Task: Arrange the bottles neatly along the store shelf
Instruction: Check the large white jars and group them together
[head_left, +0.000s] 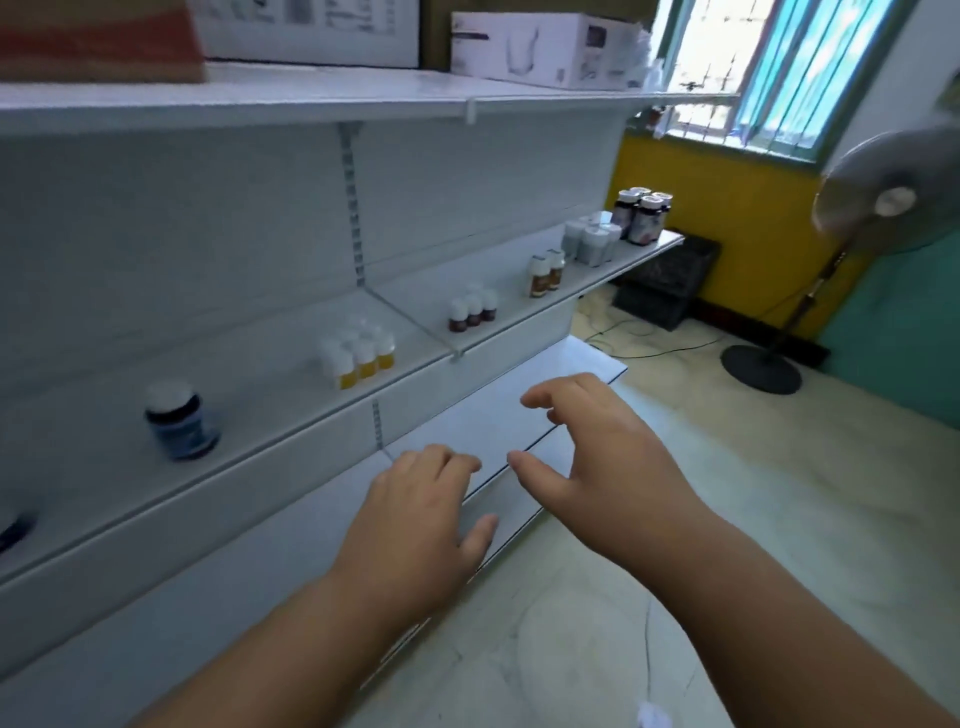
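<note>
Below the shelf (291, 415), left hand (415, 525) and right hand (608, 457) hover empty (fingers loosely curled); bottles (363, 353) stand grouped above.

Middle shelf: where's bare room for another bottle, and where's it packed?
Bare: between the lone dark blue bottle and the yellow-labelled white-capped cluster; also behind that lone bottle. Crowded: far end, grey tubs against dark white-capped jars. Both hands hold nothing.
</note>
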